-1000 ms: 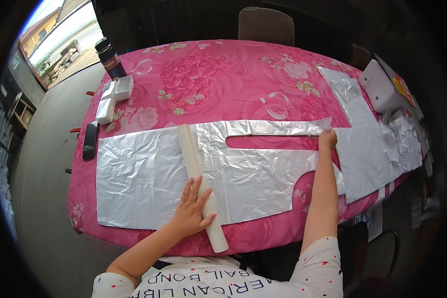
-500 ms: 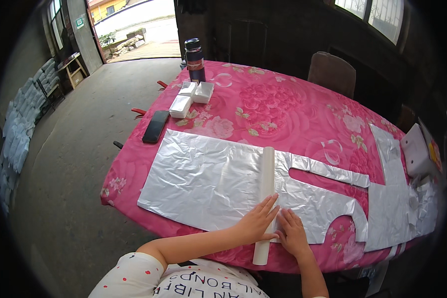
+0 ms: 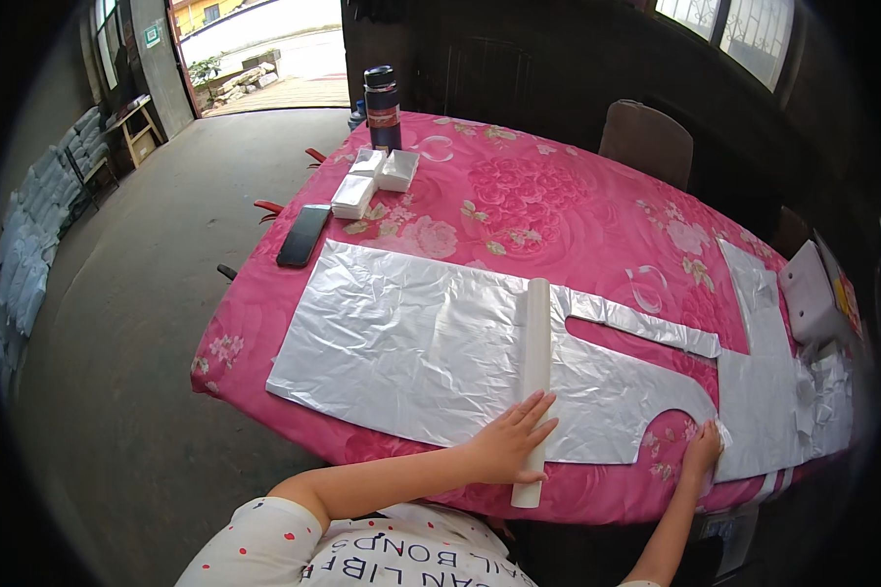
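Observation:
A shiny, thin white plastic sheet (image 3: 411,342) lies spread on the table, with strap-like ends and cutouts at its right. Across it, running far to near, rests a pale tube (image 3: 536,333). My left hand (image 3: 511,440) is open on the tube's near part, fingers stretched over it and thumb apart. Farther right, my right hand (image 3: 701,448) is closed at the end of the sheet's near strap, its fingertips partly hidden in the plastic. Beside that hand lies another piece of white plastic (image 3: 762,416).
A pink floral cloth covers the table (image 3: 597,220). On its far left stand a dark bottle (image 3: 383,110), small white folded packets (image 3: 354,196) and a phone (image 3: 304,235). A white box (image 3: 812,293) and crumpled plastic (image 3: 832,396) sit at the right. Behind is a chair (image 3: 646,142).
My right hand has left the tube and moved right to the near strap's end, closing there. My left hand stays on the tube. The view has shifted slightly.

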Demonstrator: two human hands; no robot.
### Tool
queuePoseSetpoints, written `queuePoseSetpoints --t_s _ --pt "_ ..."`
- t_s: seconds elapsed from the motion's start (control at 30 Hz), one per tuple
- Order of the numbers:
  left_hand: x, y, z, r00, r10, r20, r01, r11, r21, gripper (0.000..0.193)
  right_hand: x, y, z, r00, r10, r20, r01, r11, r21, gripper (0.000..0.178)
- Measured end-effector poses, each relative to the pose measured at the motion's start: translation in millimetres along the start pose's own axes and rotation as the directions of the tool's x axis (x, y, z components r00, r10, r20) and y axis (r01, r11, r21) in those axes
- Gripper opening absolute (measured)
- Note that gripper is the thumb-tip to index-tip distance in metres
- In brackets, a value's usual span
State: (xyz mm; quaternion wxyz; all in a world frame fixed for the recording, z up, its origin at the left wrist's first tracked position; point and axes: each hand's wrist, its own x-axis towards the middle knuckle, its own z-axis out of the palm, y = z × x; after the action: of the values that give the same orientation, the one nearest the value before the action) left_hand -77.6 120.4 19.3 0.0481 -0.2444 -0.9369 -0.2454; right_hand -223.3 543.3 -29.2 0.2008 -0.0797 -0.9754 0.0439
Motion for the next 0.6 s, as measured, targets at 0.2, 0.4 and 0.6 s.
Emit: queuePoseSetpoints --t_s 0.2,0.4,0.6 --pt "3.2 1.4 2.9 1.000 -0.018 0.022 0.017 1.000 0.024 0.078 8.2 -50.6 -32.7 0.987 0.055 -0.152 -0.087 0.973 -0.213 0.019" --pt "7.4 6.4 -2.3 0.999 -0.005 0.045 0.002 0.999 0.050 0.075 17.3 -16.1 13.5 0.987 -0.124 -0.106 0.134 0.986 0.099 0.024" --pt "5.6 5.3 -0.8 0.999 0.005 0.033 -0.007 0.999 0.044 0.074 17.7 -43.0 -29.6 0.999 0.036 0.000 -0.035 0.983 0.180 0.011"
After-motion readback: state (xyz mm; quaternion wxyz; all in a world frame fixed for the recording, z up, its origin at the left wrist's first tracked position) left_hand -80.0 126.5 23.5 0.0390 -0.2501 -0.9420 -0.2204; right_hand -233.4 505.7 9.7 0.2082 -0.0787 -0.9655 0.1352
